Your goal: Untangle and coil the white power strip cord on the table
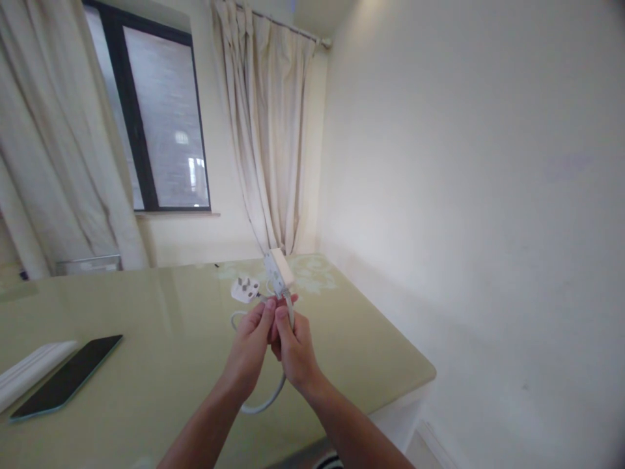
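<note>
Close together above the table, my left hand [250, 342] and my right hand [295, 348] are both closed on a white power cord [263, 408]. The cord hangs in a loop below the hands. Just beyond the fingertips a white power strip [280, 270] is raised at a tilt, its cord end towards my right hand. A white plug [245, 289] sticks out to the left of the strip, its prongs showing. Part of the cord is hidden inside my fingers.
The hands are over a pale green table [185, 365]. To the left lie a dark flat panel [68, 378] and a long white object [34, 368]. A white wall [469, 195] runs along the right, with curtains [273, 130] and a window [166, 117] behind.
</note>
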Available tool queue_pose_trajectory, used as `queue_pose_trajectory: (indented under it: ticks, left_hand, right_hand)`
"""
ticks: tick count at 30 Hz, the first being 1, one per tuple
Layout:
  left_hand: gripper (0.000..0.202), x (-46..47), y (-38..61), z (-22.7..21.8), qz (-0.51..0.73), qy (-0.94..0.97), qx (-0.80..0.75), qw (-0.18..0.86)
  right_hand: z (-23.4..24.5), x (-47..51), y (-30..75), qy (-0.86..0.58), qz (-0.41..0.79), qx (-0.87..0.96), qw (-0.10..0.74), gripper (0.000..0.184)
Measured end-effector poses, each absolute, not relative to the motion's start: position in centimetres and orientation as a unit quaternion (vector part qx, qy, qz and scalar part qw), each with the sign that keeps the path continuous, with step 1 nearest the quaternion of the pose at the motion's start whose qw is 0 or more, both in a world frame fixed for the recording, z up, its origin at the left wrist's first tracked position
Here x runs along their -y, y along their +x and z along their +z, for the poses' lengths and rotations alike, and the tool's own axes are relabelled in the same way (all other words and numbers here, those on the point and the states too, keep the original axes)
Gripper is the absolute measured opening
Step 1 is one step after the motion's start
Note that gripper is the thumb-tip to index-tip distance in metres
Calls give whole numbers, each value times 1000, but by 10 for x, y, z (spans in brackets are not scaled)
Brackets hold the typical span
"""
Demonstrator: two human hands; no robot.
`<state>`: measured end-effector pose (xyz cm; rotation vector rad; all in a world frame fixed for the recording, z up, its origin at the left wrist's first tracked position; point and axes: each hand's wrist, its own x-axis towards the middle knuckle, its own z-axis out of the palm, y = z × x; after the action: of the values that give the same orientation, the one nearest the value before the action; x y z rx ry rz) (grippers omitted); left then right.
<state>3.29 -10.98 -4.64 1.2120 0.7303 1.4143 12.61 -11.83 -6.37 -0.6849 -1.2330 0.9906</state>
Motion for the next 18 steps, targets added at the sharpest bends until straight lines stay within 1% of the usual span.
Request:
queue_pose_trajectory:
  ticks: [5, 9, 10, 12, 14, 15, 18]
  left_hand:
    - [67, 113, 25, -37, 616, 452, -332, 554]
    - [84, 119, 12, -29, 586, 462, -346, 568]
    - [88, 121, 11, -29, 576, 469, -357, 567]
    - [95, 121, 11, -30, 572, 470, -386, 551]
    - [94, 118, 14, -31, 587, 454, -410, 530]
    - [91, 116, 15, -31, 600, 443, -417, 519]
    - [80, 109, 17, -24, 628, 445, -399, 498]
  right_hand:
    - [-66, 119, 120, -338, 403, 603, 600, 63]
    - [-63, 120, 115, -345, 351, 652, 577, 57]
    - [-62, 121, 115, -335, 339, 669, 571, 53]
    - [-60, 121, 115, -313, 303, 707, 557, 39]
    - [-60, 121, 115, -306, 255, 743, 537, 24]
    - [-61, 121, 116, -311, 232, 757, 525, 21]
    - [-62, 120, 120, -328, 175, 790, 487, 25]
